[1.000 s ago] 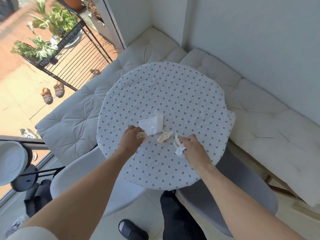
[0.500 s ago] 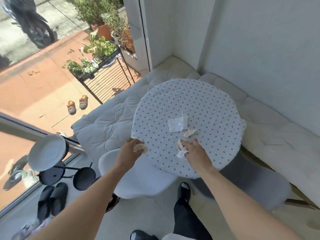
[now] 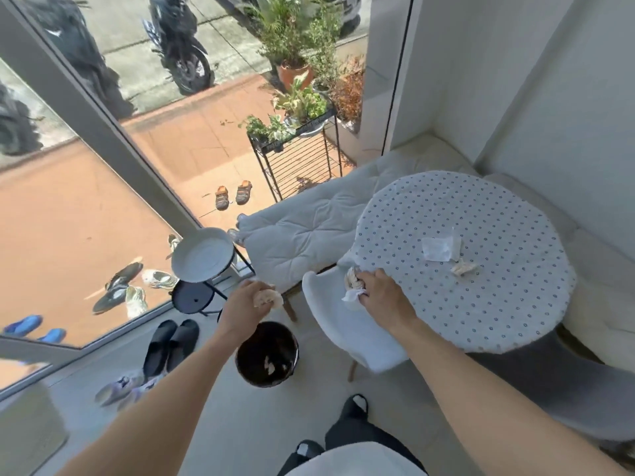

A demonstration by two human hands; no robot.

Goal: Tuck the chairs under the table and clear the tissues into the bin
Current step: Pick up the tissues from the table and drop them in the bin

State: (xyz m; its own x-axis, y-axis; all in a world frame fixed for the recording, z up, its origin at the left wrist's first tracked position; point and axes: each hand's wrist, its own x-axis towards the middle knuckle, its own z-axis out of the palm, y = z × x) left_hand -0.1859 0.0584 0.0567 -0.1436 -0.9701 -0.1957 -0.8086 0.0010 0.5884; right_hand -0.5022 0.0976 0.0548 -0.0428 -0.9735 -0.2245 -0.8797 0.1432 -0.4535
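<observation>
My left hand (image 3: pixel 244 304) is closed around a crumpled tissue (image 3: pixel 268 297) and hovers just above and behind the dark round bin (image 3: pixel 267 355) on the floor. Some tissue scraps lie inside the bin. My right hand (image 3: pixel 381 297) grips another crumpled tissue (image 3: pixel 352 285) over the white chair (image 3: pixel 347 324), at the left edge of the round dotted table (image 3: pixel 481 304). On the table lie a flat white tissue (image 3: pixel 438 248) and a small crumpled tissue (image 3: pixel 464 268). The white chair's seat is partly under the table. A grey chair (image 3: pixel 567 400) stands at the right.
A white cushioned bench (image 3: pixel 302 231) wraps behind the table. A black stand with a white tray (image 3: pixel 202 254) stands left of the bin. Slippers (image 3: pixel 171 341) and shoes lie on the floor by the glass wall. My leg and shoe (image 3: pixel 354 407) are below.
The view has swung left from the table toward the floor and bin. Both hands left the tabletop with their tissues; my left hand now hangs over the bin.
</observation>
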